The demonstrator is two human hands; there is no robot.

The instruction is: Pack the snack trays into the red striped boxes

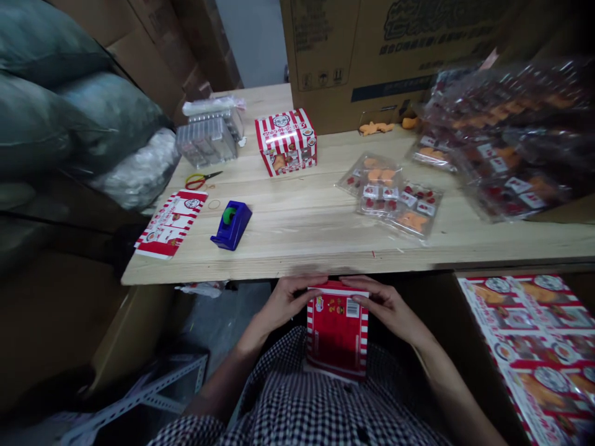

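Red carton [337, 337] lies between left grip [287, 300] and right grip [387, 303], top edge held.

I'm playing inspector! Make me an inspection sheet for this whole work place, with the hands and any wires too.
Surface: pale wooden table.
Things in hand: red-and-white carton, held just below the table's near edge, barcode showing.
Clutter: scissors, blue tape dispenser and flat printed piece at left; clear plastic cases behind them; striped box towards the back; clear packs at right.
Hands: left hand and right hand hold opposite sides of the carton's top end.
Cables: nothing seen for certain.
Surroundings: big brown box at back, sacks at far left, printed packaging at lower right.
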